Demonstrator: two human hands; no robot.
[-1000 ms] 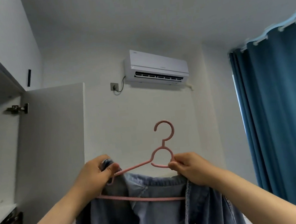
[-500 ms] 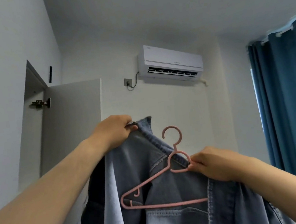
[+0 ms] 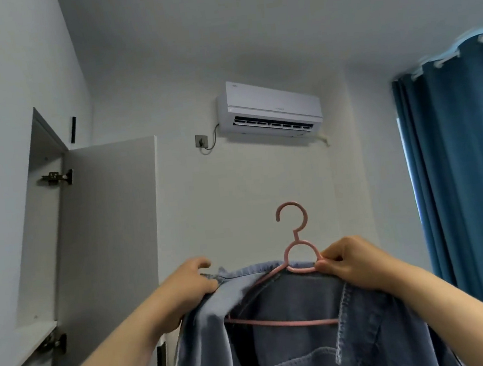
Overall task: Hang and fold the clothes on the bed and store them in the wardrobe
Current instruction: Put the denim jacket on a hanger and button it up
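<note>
Watching this over the head cam, so going by that one view: left hand (image 3: 194,289) has its fingers curled round the collar edge of the denim jacket (image 3: 295,341), bunching it at the left shoulder, and the right hand (image 3: 350,263) pinches the pink hanger (image 3: 301,271) at the right side of the little loop under the hook. The jacket is up in the air between the two hands, draped over the hanger, nowhere near a rail yet. The right shoulder looks seated to me, but the left side looks only half on. I'd judge the job now is to tug that collar out and down over the hanger's left arm so it sits even, while the right hand keeps the hanger level; if it tips, I reckon the denim slides off that side. Room-wise, the open wardrobe door (image 3: 110,226) stands just left of the left forearm with its edge pointing at us, so any swing toward the wardrobe (image 3: 44,218) has to go round that edge and past the hinge (image 3: 58,177). The blue curtain (image 3: 466,174) hangs near the right arm, and the air conditioner (image 3: 268,108) is well above the hook. I can't see the rail from here
</note>
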